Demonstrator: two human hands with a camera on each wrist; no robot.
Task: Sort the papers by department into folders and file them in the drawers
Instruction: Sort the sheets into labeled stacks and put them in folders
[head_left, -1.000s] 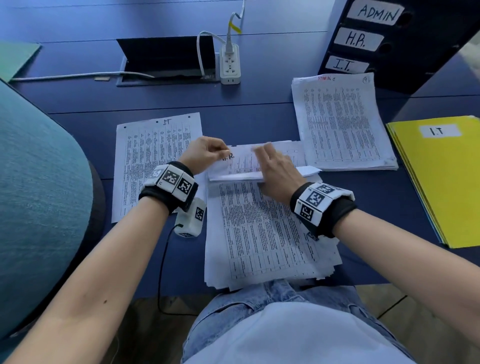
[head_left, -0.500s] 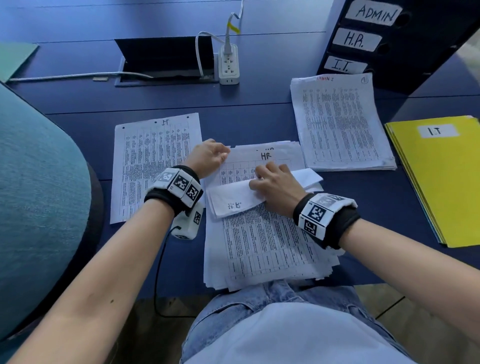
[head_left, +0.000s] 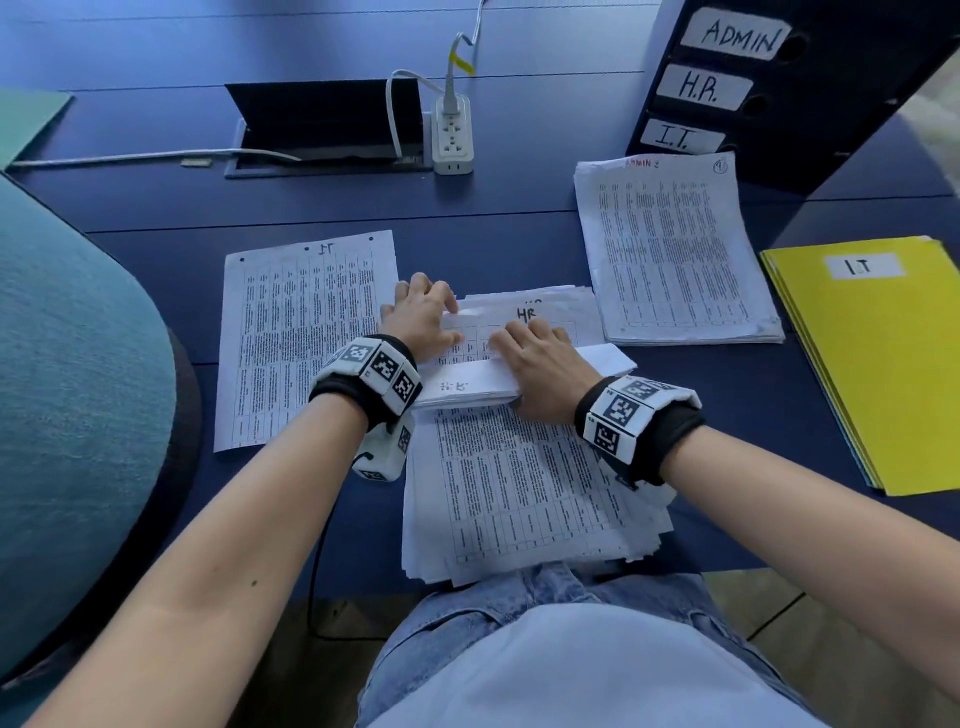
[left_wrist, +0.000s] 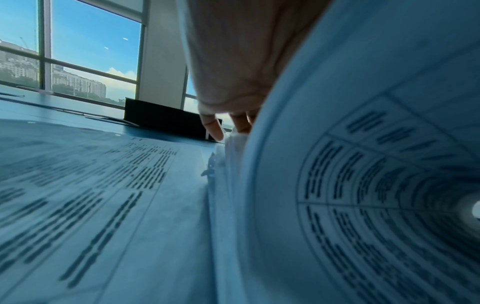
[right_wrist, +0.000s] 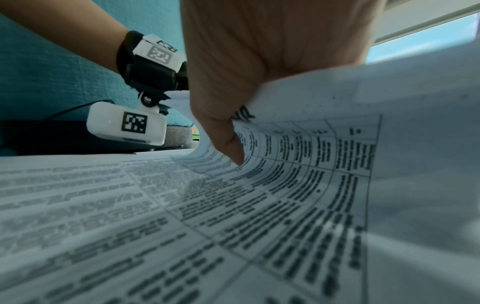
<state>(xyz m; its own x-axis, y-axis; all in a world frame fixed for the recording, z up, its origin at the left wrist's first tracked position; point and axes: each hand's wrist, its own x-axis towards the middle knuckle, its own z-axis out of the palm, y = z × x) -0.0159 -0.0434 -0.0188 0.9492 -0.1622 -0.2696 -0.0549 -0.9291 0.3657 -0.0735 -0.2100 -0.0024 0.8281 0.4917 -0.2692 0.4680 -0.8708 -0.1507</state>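
A stack of printed papers (head_left: 519, 493) lies at the table's near edge. My right hand (head_left: 535, 358) grips its top sheets (head_left: 467, 387), curled back toward me, thumb (right_wrist: 228, 144) on the printed side. This uncovers a sheet marked HR (head_left: 527, 314). My left hand (head_left: 423, 312) curls over the stack's far left corner, fingertips (left_wrist: 215, 129) on the sheet edges. An IT sheet (head_left: 306, 338) lies to the left, an ADMIN pile (head_left: 670, 254) to the right. A yellow IT folder (head_left: 883, 364) is at the far right. The drawer unit (head_left: 727, 88) reads ADMIN, H.R., I.T.
A white power strip (head_left: 453, 135) and an open cable hatch (head_left: 322, 130) sit behind the papers. A green folder corner (head_left: 26, 119) shows at the far left. A teal chair back (head_left: 67, 389) stands close on my left.
My right hand has drawn the curled top sheets nearer to me, baring more of the HR sheet. My left hand has shifted from the sheet's corner to the stack's far left corner.
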